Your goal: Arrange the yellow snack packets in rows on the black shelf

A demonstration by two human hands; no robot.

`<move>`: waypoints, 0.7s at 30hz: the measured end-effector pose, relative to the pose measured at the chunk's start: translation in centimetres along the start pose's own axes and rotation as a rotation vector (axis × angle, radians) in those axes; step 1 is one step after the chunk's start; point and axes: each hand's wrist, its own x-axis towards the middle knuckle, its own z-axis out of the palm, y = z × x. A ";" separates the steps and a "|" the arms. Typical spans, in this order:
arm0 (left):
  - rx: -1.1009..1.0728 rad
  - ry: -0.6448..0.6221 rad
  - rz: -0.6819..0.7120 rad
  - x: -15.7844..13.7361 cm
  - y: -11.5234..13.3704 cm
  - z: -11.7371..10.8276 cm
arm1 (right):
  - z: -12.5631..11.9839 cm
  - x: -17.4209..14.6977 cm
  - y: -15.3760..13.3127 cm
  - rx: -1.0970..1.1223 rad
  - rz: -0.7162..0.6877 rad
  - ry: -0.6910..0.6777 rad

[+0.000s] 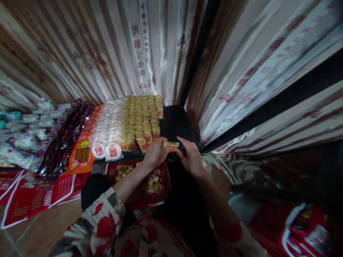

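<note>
A small yellow snack packet [173, 145] with a red-and-white label is held sideways between my hands at the front edge of a black table [178, 123]. My left hand [157, 153] pinches its left end, and my right hand [191, 157] has thumb and forefinger around the right end. Just left of it, rows of similar yellow packets [144, 117] stand packed close together on the table. Beneath my left forearm is a red basket [167, 178] with loose yellow packets [155, 182] in it, partly hidden by the arm.
Further left lie clear-wrapped white round snacks [114, 150], orange bags [81, 155], dark red packs [59, 142] and white packets [24, 141]. Pale curtains [120, 46] hang behind and to the right. More red baskets stand at left [34, 200] and lower right [270, 221].
</note>
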 end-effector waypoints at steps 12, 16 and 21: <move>0.288 0.040 0.154 4.3 3.3 0.6 | 1.6 3.2 1.3 0.131 0.212 0.019; 0.167 0.067 0.146 4.9 4.0 1.4 | 2.2 5.5 2.2 0.199 0.293 0.054; 0.009 0.128 0.097 5.1 4.4 2.8 | 3.1 8.8 3.8 0.252 0.234 0.004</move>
